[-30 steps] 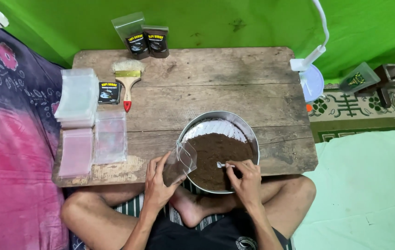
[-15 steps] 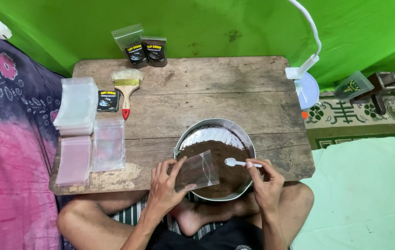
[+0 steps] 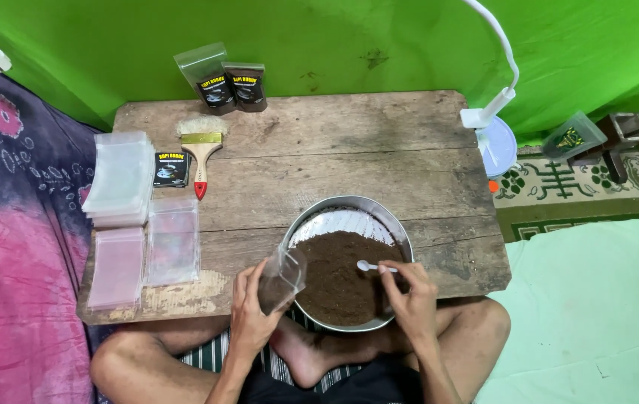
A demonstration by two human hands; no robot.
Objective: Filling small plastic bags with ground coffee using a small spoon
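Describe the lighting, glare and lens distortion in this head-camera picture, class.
Head view: light is soft and even, with faint shadows; mild glare on the bare inner wall of the metal bowl and on the clear bag in the left hand; wide-angle bending curves the table edge; the right hand and small white spoon look sharp.

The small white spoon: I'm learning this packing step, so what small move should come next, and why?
Probably dip the small white spoon into the brown powder. The right hand holds it above the round metal bowl, seemingly empty, while the left hand holds the clear plastic pouch beside it.
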